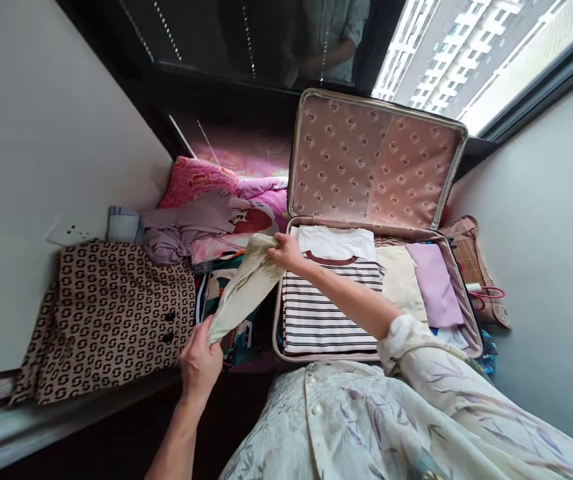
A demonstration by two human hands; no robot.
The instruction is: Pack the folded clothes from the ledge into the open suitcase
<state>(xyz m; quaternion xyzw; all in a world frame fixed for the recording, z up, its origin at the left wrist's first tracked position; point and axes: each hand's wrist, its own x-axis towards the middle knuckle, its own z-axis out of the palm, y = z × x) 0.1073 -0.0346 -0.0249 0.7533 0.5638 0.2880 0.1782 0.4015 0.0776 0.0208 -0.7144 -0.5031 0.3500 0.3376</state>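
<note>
Straightening or folding seems in hand, the left hand and right hand gripping opposite ends of a pale beige garment beside the open suitcase, and the next move likely calls for keeping both ends taut.

A white socket sits on the left wall just above a brown patterned cloth, a pink printed cloth lies farther back, and a building shows through the window.
</note>
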